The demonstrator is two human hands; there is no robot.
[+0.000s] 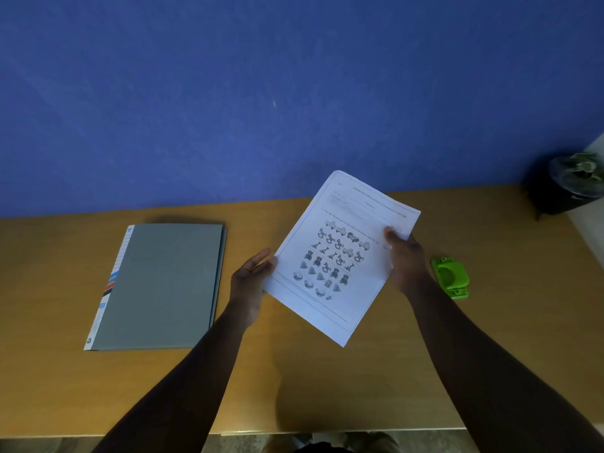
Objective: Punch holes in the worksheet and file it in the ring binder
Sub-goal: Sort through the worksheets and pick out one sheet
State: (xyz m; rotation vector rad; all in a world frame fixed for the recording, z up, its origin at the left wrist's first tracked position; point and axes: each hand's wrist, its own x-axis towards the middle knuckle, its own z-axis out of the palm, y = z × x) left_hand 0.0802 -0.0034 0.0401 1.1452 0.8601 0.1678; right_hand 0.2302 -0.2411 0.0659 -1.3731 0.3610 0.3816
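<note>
Hands (250, 282) gripping picture-printed worksheet (340, 259)

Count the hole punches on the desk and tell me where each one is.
1. The green hole punch sits on the desk, right of the right hand holding the worksheet. More could be hidden behind the sheet.

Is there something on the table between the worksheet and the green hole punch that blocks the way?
Nothing visible does. The worksheet is held above the table in both hands; only the right hand lies between it and the hole punch.
</note>
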